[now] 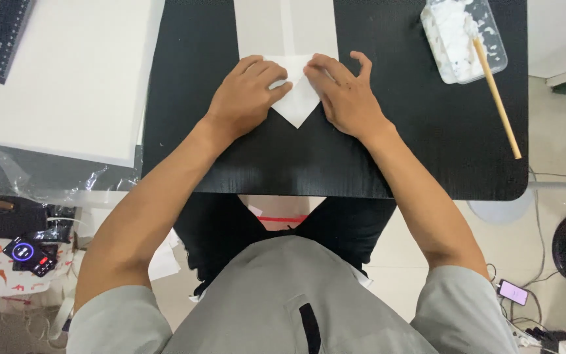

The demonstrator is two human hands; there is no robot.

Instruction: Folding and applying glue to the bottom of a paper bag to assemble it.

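Left hand (247, 95): flat, palm down, fingers pressing on the left flap of a folded white paper (296, 105); not gripping it.
Right hand (342, 92): flat too, fingertips pressing the right flap, thumb spread out to the side.
Folded white paper: lies at the middle of the black table (427, 157), its folded end a point aimed at the near edge; the rest is a long strip that runs off the far edge of the view.
Plastic tub (463, 39): clear, holding white paste, at the far right corner of the table.
Wooden stick (498, 98): one end in the tub, the other slanting toward the right edge.
White sheet (60, 85): large, left of the table.
Black ruler (2, 38): on the white sheet's far left corner.
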